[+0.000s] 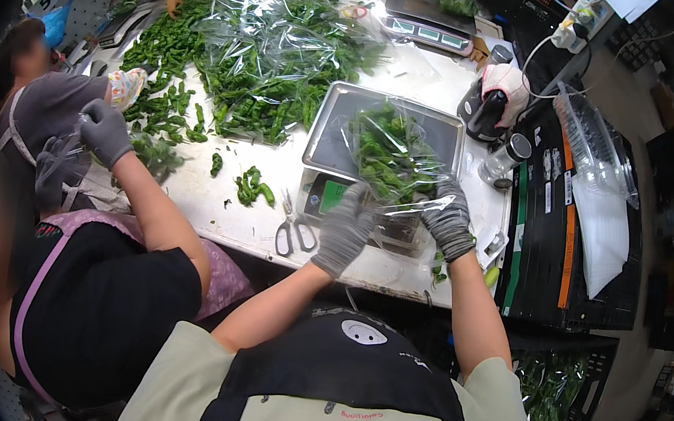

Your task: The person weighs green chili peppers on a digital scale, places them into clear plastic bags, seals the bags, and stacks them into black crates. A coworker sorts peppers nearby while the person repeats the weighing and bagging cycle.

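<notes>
A clear plastic bag of green peppers (384,152) lies over the metal pan of a digital scale (329,125). My right hand (449,218), in a striped grey knit glove, is closed on the bag's near right edge. My left hand (345,231), gloved alike, is at the bag's near left side, in front of the scale's green display; whether its fingers grip the film I cannot tell. Scissors (292,233) with dark handles lie left of my left hand. Some loose peppers (253,188) rest on the white table (232,221) beyond them.
Bagged peppers (269,52) are heaped at the back, beside loose ones (169,51). Another scale (426,32) stands far right. A tape dispenser (494,103), a glass jar (506,157) and black crates (546,240) are at the right. Co-workers' gloved hands (105,133) are at the left.
</notes>
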{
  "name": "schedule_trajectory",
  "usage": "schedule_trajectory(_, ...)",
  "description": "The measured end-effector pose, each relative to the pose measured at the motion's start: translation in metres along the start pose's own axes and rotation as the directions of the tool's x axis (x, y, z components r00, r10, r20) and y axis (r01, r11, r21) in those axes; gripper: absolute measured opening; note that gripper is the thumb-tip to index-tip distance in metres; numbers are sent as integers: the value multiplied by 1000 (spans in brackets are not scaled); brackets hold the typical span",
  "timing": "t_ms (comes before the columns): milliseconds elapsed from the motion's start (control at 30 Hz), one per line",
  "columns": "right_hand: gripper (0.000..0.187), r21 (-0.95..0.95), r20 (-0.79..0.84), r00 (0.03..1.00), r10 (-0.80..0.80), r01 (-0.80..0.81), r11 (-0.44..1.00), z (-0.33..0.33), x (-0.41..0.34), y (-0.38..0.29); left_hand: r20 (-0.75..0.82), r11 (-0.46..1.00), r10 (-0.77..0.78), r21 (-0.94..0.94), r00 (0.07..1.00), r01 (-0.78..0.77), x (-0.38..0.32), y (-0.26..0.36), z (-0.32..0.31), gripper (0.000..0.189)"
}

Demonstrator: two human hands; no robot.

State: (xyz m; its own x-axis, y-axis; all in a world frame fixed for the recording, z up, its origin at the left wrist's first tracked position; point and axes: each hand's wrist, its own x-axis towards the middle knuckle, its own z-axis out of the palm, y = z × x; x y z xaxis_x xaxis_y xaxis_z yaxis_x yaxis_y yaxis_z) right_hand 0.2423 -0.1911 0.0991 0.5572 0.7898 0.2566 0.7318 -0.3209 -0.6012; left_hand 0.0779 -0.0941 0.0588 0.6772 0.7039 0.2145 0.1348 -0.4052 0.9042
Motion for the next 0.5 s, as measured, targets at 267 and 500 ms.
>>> schedule_trajectory(267, 37, 42, -8, 997, -73, 74, 996, 4, 51, -34, -41, 789, 416, 512, 909, -338, 49, 15, 28, 52)
schedule_trajectory(500, 26, -78, 508, 746, -431, 538, 839, -48, 19, 16, -86, 894, 350, 327, 933, -305, 66, 12, -7, 44)
